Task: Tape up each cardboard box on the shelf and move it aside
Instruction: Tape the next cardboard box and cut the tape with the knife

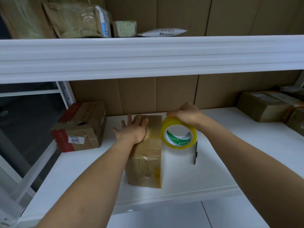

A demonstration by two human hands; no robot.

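On the white shelf point(213, 145), the left hand point(133, 129) is pressing flat, fingers spread, on the cardboard box point(146, 155) at centre, while the right hand point(185, 115) is gripping the yellow tape roll point(178, 133) just beside it.

Dark tool point(195, 153) half hidden behind tape roll point(178, 132); kind unclear

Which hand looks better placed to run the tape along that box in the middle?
The right hand: its fingers already grip the yellow tape roll, which sits beside the box. The left hand lies flat on the box top, fingers straight, better suited to steadying it.
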